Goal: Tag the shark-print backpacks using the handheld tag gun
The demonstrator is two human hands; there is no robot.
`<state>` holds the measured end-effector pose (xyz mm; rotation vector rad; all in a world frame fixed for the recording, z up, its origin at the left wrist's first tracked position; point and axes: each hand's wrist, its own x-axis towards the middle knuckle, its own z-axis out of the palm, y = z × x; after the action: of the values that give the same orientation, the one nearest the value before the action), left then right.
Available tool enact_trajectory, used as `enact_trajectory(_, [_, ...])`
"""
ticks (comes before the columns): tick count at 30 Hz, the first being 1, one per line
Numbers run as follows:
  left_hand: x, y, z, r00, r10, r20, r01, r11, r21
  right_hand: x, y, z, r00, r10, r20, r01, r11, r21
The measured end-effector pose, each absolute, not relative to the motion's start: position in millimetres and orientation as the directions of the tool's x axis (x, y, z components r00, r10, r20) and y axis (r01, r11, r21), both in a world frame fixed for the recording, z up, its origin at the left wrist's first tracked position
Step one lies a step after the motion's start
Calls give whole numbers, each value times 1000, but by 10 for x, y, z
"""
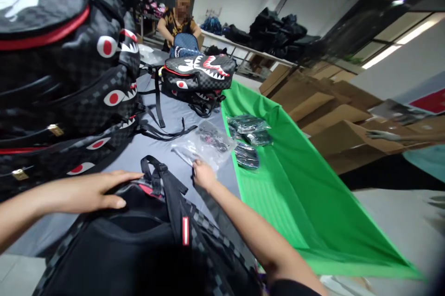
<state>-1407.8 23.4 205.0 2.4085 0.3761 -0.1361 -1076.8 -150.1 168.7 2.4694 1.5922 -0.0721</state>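
A black checkered backpack [132, 231] with a red-and-white tab lies closest to me, its straps and back panel facing up. My left hand [100, 192] rests on its top end beside the carry loop, thumb apart from the stretched fingers. Beyond the backpack, my right hand [204, 174] is closed on the edge of a clear plastic bag [217, 145]. The bag lies crumpled on the grey table cover [163, 159], partly over the green cloth's edge. Dark contents show blurred through the plastic.
Stacked shark-face backpacks [69, 83] rise at left; more backpacks [198, 73] lie ahead. A green cloth bin [295, 185] at right holds several plastic-wrapped items [246, 154]. A co-worker [179, 22] handles a blue bag [186, 41]. Cardboard boxes [333, 115] and another person's arm [399, 136] are farther right.
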Motion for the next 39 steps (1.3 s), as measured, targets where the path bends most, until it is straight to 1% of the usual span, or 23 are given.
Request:
enact_trajectory(1, [-13938,360,2182,954,205,-220,298,-736,608,-10730,-1718,1659,398,901,-173,915,-376,147])
enact_trajectory(2, [-13720,476,2317,951,200,-234,301,-764,571,-10689,-1936,1638,394,898,-198,917,-369,152])
enact_trajectory(3, [-13424,571,2444,952,217,-216,299,-812,502,-10645,-2138,1620,416,884,-212,907,-388,162])
enact_trajectory(5, [-12637,668,2642,960,247,-130,278,-896,346,-10550,-2447,1566,511,835,-201,856,-476,199])
enact_trajectory(7, [-11721,632,2727,951,300,-68,308,-915,261,-10454,-2619,1454,595,789,-149,797,-556,236])
enact_trajectory(8, [-11272,575,2721,944,326,-53,328,-906,267,-10408,-2666,1372,608,785,-116,784,-571,245])
enact_trajectory(10, [-10484,425,2615,929,368,-43,364,-882,299,-10321,-2723,1175,581,814,-27,795,-559,236])
enact_trajectory(12, [-9914,284,2416,919,395,-17,381,-873,305,-10244,-2771,975,516,848,117,822,-529,211])
enact_trajectory(15, [-9458,154,2070,899,437,36,408,-864,296,-10162,-2859,763,393,844,365,865,-474,166])
enact_trajectory(16, [-9388,131,1970,893,449,38,419,-859,295,-10146,-2888,726,366,831,419,875,-461,150])
enact_trajectory(18, [-9330,98,1831,885,465,22,439,-849,294,-10131,-2933,691,348,814,466,886,-448,121])
enact_trajectory(20, [-9353,76,1804,883,468,27,439,-847,300,-10135,-2955,681,353,814,461,886,-449,115])
enact_trajectory(23, [-9497,55,2014,887,445,124,388,-864,321,-10143,-2943,673,386,817,428,870,-477,125])
enact_trajectory(24, [-9566,50,2140,887,419,193,343,-879,331,-10140,-2930,677,416,817,400,862,-494,113])
enact_trajectory(26, [-9718,43,2433,863,333,380,204,-918,341,-10122,-2900,713,482,815,322,849,-526,60])
enact_trajectory(28, [-9864,39,2721,791,243,561,50,-940,338,-10099,-2878,798,514,819,256,847,-532,1])
enact_trajectory(29, [-9926,41,2843,747,222,627,-7,-940,341,-10091,-2873,855,510,824,249,853,-522,-17])
enact_trajectory(30, [-9977,46,2944,704,226,674,-39,-934,355,-10088,-2871,918,495,828,263,862,-507,-25])
enact_trajectory(32, [-10040,69,3071,620,276,734,-70,-913,402,-10098,-2868,1039,447,837,314,885,-464,-23])
enact_trajectory(34, [-10049,112,3095,577,322,751,-74,-894,441,-10119,-2846,1134,416,852,318,900,-435,-11])
enact_trajectory(35, [-10038,142,3070,589,336,735,-61,-888,455,-10129,-2824,1167,418,862,286,901,-434,-7])
enact_trajectory(37, [-9998,218,2962,680,352,643,17,-884,467,-10138,-2756,1210,449,876,174,890,-457,4])
enact_trajectory(39, [-9965,306,2804,757,388,525,153,-887,435,-10130,-2675,1237,492,868,66,869,-494,21])
